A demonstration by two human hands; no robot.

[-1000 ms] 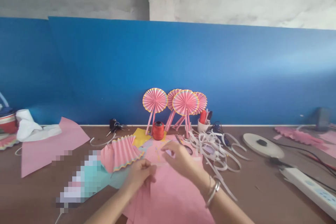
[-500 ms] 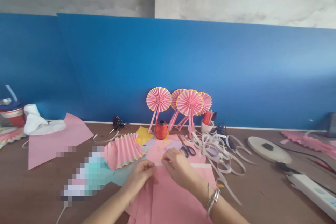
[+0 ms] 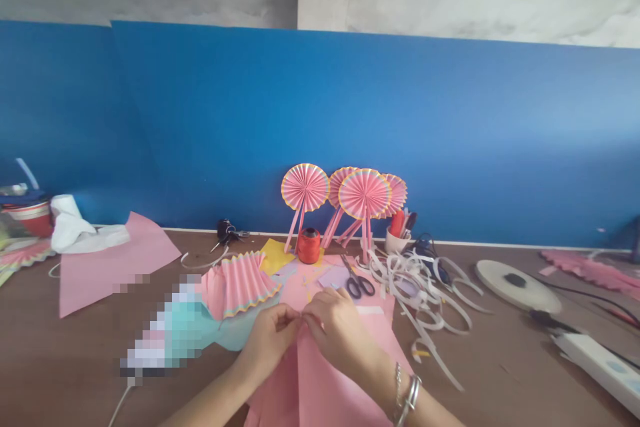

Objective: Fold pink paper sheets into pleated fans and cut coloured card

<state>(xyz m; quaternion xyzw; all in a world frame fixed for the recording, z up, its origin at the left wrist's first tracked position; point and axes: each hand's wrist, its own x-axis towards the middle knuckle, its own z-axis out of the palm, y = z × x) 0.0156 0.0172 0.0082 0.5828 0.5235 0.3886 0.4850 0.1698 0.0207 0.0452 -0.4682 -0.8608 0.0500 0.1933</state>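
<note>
Both my hands meet at the top edge of a pink paper sheet (image 3: 330, 373), with a white strip along its far edge. My left hand (image 3: 273, 340) pinches the sheet's upper left part between thumb and fingers. Right beside it, my right hand (image 3: 337, 327) has its fingertips closed on the same edge; a bracelet is on that wrist. The fingertips partly hide the paper there. Black-handled scissors (image 3: 357, 285) lie just beyond my right hand. A pleated pink paper piece (image 3: 240, 285) with a striped edge rests beyond my left hand.
Round pink paper fans (image 3: 365, 193) lean against the blue board (image 3: 250, 113), behind a red thread spool (image 3: 309, 247). Tangled white strips (image 3: 425, 287) spread to the right, near a white disc (image 3: 515, 287) and a power strip (image 3: 595, 360). A pink sheet (image 3: 110, 277) lies left.
My right hand has moved slightly left and down, so its fingertips now meet my left hand's. The sheet's top edge has shifted left and lifted at the fingers.
</note>
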